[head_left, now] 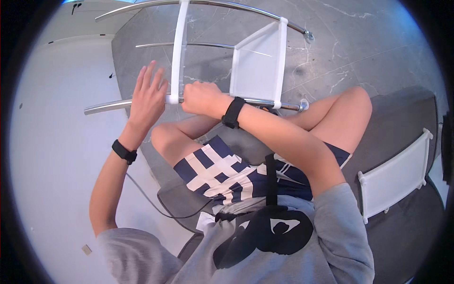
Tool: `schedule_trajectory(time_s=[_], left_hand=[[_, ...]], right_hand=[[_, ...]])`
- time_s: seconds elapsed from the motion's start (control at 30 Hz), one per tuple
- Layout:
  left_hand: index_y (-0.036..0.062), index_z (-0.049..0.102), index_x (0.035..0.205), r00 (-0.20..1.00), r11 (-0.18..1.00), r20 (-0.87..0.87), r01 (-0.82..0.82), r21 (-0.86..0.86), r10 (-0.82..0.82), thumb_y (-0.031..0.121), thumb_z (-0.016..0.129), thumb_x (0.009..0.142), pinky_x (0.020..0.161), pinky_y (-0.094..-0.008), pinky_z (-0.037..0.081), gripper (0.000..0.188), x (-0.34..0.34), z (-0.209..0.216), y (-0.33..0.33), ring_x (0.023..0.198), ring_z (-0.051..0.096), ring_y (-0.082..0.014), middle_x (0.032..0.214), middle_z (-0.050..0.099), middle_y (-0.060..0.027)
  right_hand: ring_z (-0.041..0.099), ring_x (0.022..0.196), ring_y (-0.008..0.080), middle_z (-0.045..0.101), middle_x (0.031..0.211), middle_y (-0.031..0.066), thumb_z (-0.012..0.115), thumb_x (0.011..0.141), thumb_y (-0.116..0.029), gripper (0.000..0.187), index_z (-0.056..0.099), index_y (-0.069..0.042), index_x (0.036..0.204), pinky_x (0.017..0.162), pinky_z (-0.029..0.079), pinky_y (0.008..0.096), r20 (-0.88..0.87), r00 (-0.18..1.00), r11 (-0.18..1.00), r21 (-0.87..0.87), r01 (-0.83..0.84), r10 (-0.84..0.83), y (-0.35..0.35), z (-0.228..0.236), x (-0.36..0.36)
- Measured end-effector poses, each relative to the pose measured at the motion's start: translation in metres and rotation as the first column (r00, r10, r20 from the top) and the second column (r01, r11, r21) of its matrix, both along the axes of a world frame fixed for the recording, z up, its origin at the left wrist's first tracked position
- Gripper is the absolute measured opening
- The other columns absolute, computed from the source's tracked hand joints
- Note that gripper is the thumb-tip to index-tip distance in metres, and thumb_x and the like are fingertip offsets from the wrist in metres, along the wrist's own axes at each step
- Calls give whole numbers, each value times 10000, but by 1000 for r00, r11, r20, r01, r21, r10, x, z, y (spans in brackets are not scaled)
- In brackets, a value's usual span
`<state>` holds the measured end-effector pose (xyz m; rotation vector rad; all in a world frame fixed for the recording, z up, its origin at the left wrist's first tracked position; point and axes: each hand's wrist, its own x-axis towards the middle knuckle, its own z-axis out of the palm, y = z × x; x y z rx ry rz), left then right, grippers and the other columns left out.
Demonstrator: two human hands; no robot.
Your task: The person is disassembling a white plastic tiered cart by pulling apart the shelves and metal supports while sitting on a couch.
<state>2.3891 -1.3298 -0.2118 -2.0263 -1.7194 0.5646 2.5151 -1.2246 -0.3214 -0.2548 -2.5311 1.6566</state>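
Observation:
In front of me a rolling shelf rack lies on its side, with long chrome poles and white plastic shelves. My right hand (203, 98) is closed around the nearest chrome pole (109, 106), just right of a white shelf (178, 52) seen edge-on. My left hand (148, 97) is open with its fingers stretched out, beside that shelf's near corner on the pole's free end. Whether its palm touches the corner is hard to see. A second white shelf (257, 61) sits farther right on the poles, close to the casters (303, 105).
A loose white shelf (395, 175) lies on the dark grey sofa (397, 118) to my right. Grey marble tiles (359, 52) cover the floor beyond my legs. A white wall (56, 156) stands at left. A thin cable (151, 201) runs down from my left wristband.

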Motion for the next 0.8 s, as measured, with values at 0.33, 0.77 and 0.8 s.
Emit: schedule_trajectory(time_s=[0.33, 0.77, 0.8], left_hand=[[-15, 626, 666, 720, 552, 33, -502, -666, 693, 63, 586, 668, 572, -434, 493, 88, -3, 14, 25, 624, 635, -355, 655, 625, -213], [48, 504, 763, 57, -132, -146, -204, -970, 988, 98, 580, 784, 499, -314, 469, 93, 14, 24, 10, 562, 590, -169, 695, 610, -57], [48, 504, 763, 41, -133, -145, -220, -966, 989, 98, 580, 784, 499, -314, 469, 93, 18, 33, -1, 562, 590, -169, 695, 610, -57]], right_hand=[[669, 809, 429, 663, 823, 278, 593, 749, -211, 264, 684, 35, 783, 716, 545, 480, 1, 1000, 1000, 27, 16, -16, 5, 2, 12], [691, 760, 391, 681, 795, 238, 577, 750, -228, 265, 695, 3, 801, 687, 559, 465, 22, 991, 988, 85, -132, 130, -9, 10, 31], [691, 760, 391, 681, 795, 238, 577, 750, -228, 265, 695, 3, 801, 687, 559, 465, 4, 989, 985, 90, -145, 145, -6, 12, 26]])
